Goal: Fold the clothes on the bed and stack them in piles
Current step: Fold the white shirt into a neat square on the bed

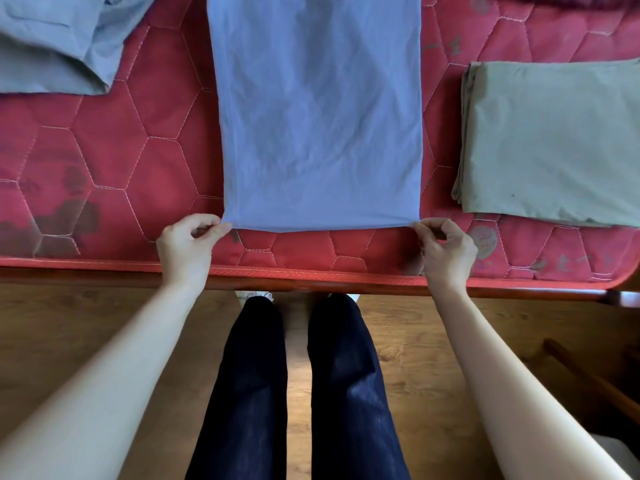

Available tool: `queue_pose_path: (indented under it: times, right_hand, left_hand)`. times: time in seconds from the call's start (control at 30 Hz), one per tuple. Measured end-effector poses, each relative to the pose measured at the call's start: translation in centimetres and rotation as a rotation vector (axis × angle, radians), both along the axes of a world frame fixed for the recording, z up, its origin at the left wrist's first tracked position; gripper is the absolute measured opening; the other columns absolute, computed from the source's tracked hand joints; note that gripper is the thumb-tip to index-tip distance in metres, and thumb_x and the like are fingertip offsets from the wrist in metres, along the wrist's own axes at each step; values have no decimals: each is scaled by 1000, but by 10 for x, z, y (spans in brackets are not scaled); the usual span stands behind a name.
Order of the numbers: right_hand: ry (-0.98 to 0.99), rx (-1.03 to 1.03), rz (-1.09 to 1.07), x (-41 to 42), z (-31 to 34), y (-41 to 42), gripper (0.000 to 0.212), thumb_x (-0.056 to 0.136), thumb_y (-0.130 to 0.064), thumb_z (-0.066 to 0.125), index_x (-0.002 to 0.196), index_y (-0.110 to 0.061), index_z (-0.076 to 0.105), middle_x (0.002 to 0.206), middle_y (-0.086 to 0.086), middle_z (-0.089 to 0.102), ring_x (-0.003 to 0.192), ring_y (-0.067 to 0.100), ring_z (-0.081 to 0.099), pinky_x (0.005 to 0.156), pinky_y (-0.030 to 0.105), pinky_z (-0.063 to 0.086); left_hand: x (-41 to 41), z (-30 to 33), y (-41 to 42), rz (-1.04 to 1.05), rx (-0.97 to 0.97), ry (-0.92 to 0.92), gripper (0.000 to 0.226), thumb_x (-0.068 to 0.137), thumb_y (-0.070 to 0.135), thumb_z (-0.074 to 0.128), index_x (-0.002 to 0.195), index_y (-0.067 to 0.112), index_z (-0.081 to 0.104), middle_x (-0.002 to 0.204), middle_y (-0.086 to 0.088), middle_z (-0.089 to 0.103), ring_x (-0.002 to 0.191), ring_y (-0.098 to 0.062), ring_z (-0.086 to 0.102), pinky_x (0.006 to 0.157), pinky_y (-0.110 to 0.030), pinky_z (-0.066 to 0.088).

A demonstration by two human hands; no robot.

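blue cloth (318, 109) flat on mattress (114, 143); left hand (188, 244) and right hand (445, 249) apparently pinch its near corners.

bare mattress (114, 161) left | folded green cloth (554, 140) blocks right

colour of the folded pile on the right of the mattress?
The folded pile is olive-green, plain; the head view shows it.
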State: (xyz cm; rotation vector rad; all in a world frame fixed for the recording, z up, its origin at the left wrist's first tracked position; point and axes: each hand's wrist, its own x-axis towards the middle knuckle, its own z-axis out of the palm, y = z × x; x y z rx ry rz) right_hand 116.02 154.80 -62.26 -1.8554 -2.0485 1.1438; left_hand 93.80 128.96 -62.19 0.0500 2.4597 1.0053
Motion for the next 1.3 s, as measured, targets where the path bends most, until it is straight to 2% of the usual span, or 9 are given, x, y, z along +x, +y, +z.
queue_pose_path:
  times: [0.07,0.13,0.23,0.37,0.53,0.77,0.97,1.13,1.3]
  right_hand:
    - [2,-39,13,1,0,0,10,85,-24,72,88,-15,72,81,-1,69,77,14,62,80,39,51]
    - [-6,13,84,0,3,-2,13,88,-24,68,96,-14,70,93,-1,68,88,17,63,84,38,49]
    - [-38,231,263,-13,12,-10,30,93,-20,60,120,-8,60,122,6,58,115,22,52,95,28,40]
    - [47,459,593,-69,13,-36,36,93,-5,53,129,4,55,135,23,52,130,38,46,109,45,36]
    - [-27,389,863,-133,-17,-57,49,97,-15,49,144,-5,38,152,15,34,144,32,27,118,50,18]
    - [-419,450,752,-56,-53,10,61,100,-43,20,153,-15,17,160,5,18,148,21,14,119,50,10]
    - [-354,477,710,-80,-28,23,58,98,-29,27,151,-6,22,158,16,19,147,30,16,119,51,9]
    - [-134,506,965,-186,-29,11,52,97,-23,39,148,-11,34,155,13,28,145,31,22,118,49,9]
    - [-315,531,1072,-191,-51,54,57,100,-45,24,153,-26,19,161,3,14,149,22,8,120,45,0]
  left_hand:
    - [1,3,2,-22,-1,-30,15,80,17,75,88,5,71,77,7,64,64,10,54,65,-3,40]
    - [3,9,5,-30,-25,-27,20,81,16,74,96,4,68,89,1,64,73,4,56,75,-13,46]
    - [7,20,17,-150,-110,274,32,84,11,66,115,5,59,117,-11,56,106,-23,54,96,-35,42]
    - [19,24,68,-483,-75,599,40,87,-1,46,126,2,55,135,-16,51,128,-33,45,108,-43,36]
    - [19,-12,127,-708,-343,490,49,99,16,35,148,10,32,158,-11,23,147,-28,16,118,-51,11]
    - [-9,-52,47,-711,-477,440,59,98,32,18,153,13,14,161,-8,10,149,-22,7,119,-48,8]
    - [-31,-25,73,-587,-425,613,57,97,24,31,150,6,24,159,-13,16,148,-28,11,118,-49,6]
    - [-44,-25,155,-810,-352,687,53,93,19,34,145,8,39,156,-11,27,146,-28,20,117,-50,11]
    - [-88,-55,156,-877,-484,583,60,97,41,28,153,24,15,162,-3,6,149,-24,5,119,-51,7]
